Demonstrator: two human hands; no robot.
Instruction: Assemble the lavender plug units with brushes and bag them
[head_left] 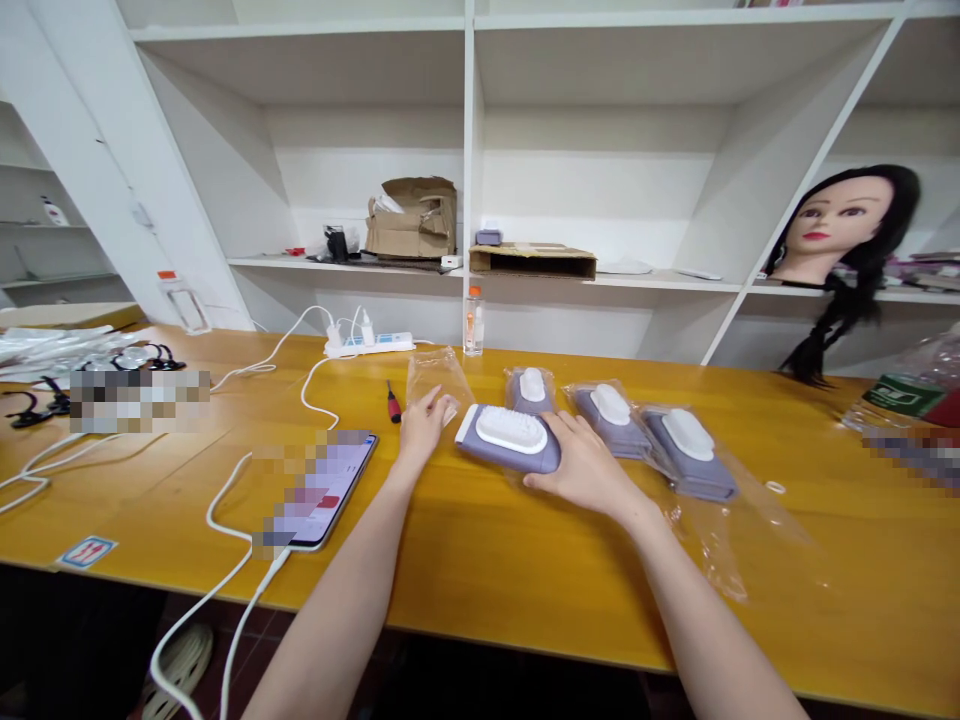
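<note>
The purple boxy device with a white oval pad (512,433) was unbagged at centre frame, grasped by the right hand (589,465); the left hand (421,432) touched a clear plastic bag (435,370), its grip unclear. Three similar purple devices (625,437), centre right, seemed already bagged.

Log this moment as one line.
left hand: touching clear plastic bag | right hand: gripping purple-and-white device | nearby: three bagged devices, screwdriver

One head-worn camera, close above the worktop (480,570), looks forward and down across it towards the white shelves (600,170) behind
</note>
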